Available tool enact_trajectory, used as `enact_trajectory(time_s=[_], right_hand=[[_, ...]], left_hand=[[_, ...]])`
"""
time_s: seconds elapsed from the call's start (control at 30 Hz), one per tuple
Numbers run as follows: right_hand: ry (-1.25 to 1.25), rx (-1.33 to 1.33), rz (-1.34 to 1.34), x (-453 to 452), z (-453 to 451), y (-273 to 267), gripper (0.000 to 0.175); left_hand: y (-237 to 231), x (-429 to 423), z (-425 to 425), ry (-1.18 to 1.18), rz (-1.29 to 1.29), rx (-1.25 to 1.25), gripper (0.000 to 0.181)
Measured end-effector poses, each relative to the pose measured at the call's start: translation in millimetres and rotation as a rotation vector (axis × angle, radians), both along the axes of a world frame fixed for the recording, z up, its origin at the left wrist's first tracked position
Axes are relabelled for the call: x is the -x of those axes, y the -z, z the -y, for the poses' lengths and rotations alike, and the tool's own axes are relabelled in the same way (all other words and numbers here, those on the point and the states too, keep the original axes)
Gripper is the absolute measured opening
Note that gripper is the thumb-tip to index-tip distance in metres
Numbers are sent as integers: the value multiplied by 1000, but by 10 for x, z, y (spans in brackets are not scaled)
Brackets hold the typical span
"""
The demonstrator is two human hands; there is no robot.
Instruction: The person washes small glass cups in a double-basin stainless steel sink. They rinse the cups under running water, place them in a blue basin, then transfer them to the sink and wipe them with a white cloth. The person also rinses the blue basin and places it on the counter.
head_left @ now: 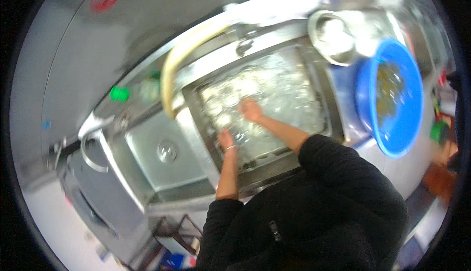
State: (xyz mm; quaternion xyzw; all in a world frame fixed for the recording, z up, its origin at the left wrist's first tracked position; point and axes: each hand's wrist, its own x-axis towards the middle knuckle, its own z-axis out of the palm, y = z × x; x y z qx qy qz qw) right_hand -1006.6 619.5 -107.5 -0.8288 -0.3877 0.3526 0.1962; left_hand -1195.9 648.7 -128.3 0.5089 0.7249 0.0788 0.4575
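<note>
Water with ripples and glare fills the right basin of a stainless steel sink. My left hand, with a bracelet at the wrist, is at the water near the basin's left side. Farther in, toward the middle, my right hand is at the water surface, its fingers pointing up and left. Blur and glare hide the fingertips of both hands, and whether either one holds anything cannot be made out. Several pale round shapes show in the water near the hands, too blurred to name.
A blue plastic basin with yellow-green contents stands right of the sink, beside a metal bowl. A pale yellow hose curves over the divider. The left basin has a drain. Behind it lies a green object.
</note>
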Motion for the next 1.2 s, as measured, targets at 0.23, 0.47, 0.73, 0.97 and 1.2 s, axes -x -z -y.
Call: enact_trajectory(time_s=[0.23,0.47,0.73,0.97,1.2], right_hand=[[61,-372,-150,-435,644,-1426,44],[429,-764,25,-1431,2536,-2784,25],[324,70,643,-2082,4769,-3462,17],[216,-51,582,-2687,5205,-3206,14],[66,-229,872,-3834,5281,-3128,23]], left_hand=[[-628,-405,84,-364,532,277,55],[-1488,-1473,836,-178,578,-101,33],[-3326,-2954,2612,1184,818,-760,19],[-3462,-3562,3779,1907,350,-871,31],[-3292,-3858,4054,1748,133,-926,48]])
